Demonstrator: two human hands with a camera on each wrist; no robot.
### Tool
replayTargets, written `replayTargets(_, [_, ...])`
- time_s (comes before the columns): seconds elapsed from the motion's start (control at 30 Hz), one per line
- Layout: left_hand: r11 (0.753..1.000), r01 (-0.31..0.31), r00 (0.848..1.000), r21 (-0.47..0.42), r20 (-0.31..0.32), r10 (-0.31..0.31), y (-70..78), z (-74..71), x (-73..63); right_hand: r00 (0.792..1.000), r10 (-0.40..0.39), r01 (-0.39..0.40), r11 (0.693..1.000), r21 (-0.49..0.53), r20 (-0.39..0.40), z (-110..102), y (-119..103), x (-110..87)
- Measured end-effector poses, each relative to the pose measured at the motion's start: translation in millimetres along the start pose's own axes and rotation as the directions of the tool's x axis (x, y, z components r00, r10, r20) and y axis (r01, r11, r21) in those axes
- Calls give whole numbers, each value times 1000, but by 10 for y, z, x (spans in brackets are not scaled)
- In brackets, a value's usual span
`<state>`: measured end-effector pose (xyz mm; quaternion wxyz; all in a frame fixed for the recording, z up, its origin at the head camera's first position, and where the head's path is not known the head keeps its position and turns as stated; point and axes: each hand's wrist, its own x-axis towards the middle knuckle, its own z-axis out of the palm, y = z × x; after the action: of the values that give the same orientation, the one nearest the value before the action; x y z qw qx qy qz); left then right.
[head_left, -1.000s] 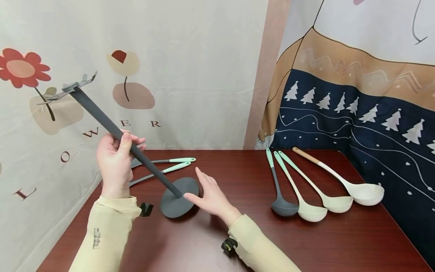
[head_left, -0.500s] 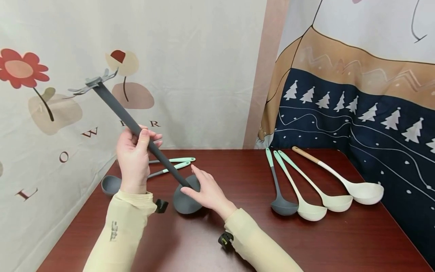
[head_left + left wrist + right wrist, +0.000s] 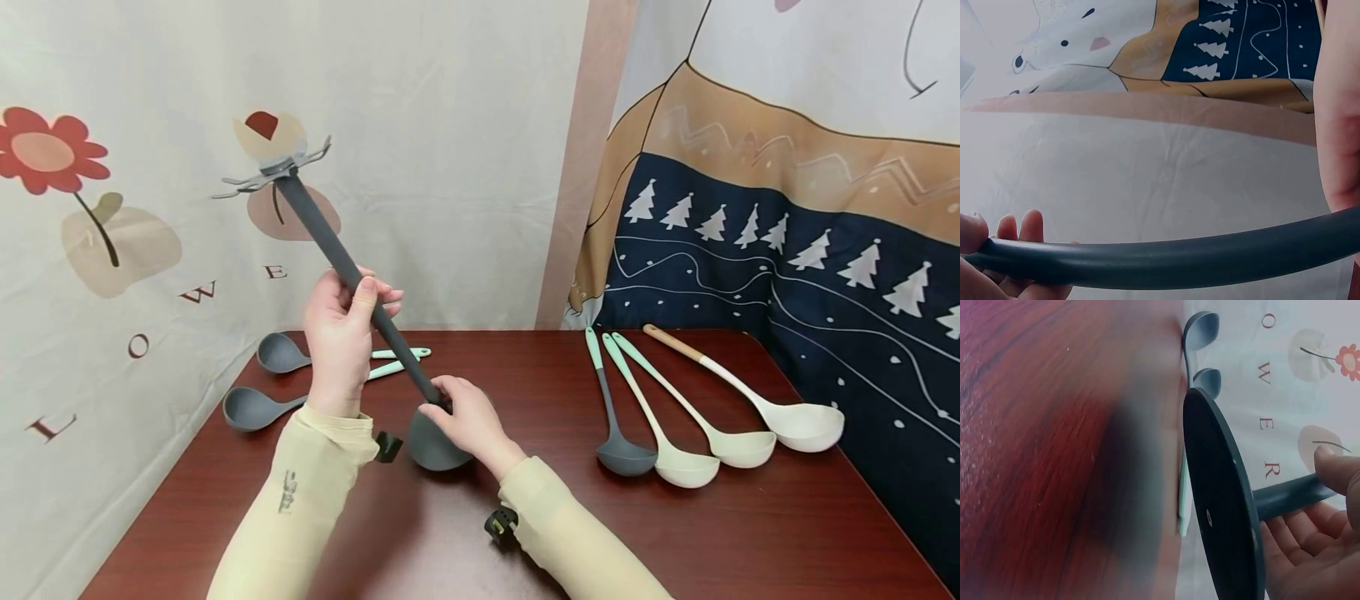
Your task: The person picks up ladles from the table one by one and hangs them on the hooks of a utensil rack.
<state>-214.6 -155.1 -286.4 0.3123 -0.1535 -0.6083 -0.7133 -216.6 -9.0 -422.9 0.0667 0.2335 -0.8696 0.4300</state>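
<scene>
A dark grey utensil stand (image 3: 333, 250) with a round base and a spread of hooks on top is held tilted, leaning left. My left hand (image 3: 341, 342) grips its pole about halfway up, the thumb lying along the front. Lower down, just above the base (image 3: 433, 442), my right hand (image 3: 474, 417) holds the pole between thumb and fingers. In the right wrist view the base's underside (image 3: 1216, 506) shows, raised off the table. The left wrist view has the pole (image 3: 1172, 265) running across, with left-hand fingers (image 3: 1032, 228) around one end.
Two grey ladles, a rear one (image 3: 281, 353) and a front one (image 3: 251, 408), lie at the left on the brown table (image 3: 555, 533). On the right lie a grey ladle (image 3: 626, 457), two cream ones (image 3: 686, 469) (image 3: 742, 448) and a white wood-handled one (image 3: 806, 427).
The stand has moved right and swung more upright in my left hand. My right hand has gone from reaching beside the base to gripping the lower pole. Both left ladles' bowls now show.
</scene>
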Motion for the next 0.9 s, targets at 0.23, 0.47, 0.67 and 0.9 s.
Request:
replayTargets(0.23, [1000, 6, 999, 10, 39, -6, -14, 156, 2, 999, -4, 5, 1000, 1, -52, -68, 69, -17])
replayTargets(0.47, [1000, 26, 993, 5, 119, -27, -9, 335, 29, 993, 4, 0, 999, 37, -116, -192, 183, -9])
replayTargets(0.67, [995, 50, 973, 81, 220, -67, -3, 505, 128, 986, 41, -32, 998, 57, -159, -305, 314, 17])
replayTargets(0.9, [984, 115, 948, 135, 280, -149, -19, 685, 241, 973, 98, -79, 992, 100, -211, -415, 406, 41])
